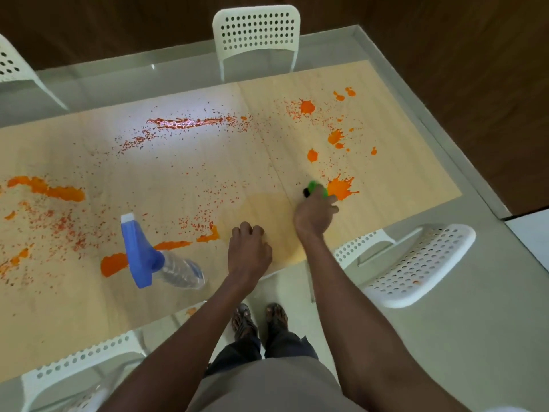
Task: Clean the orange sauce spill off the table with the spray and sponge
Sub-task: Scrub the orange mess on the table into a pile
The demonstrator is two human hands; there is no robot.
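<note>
The right hand [315,214] squeezes the green sponge [318,190] near the table's [386,162] right edge, beside an orange splat [341,187]. It looks soft and squishy, so grab its top. The left hand [248,251] rests curled, holding nothing.

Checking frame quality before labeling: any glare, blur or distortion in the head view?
Head view: bright glare patch on the table washes out the sauce streak; sponge in right hand slightly motion-blurred; wide-angle bends table edges.
</note>
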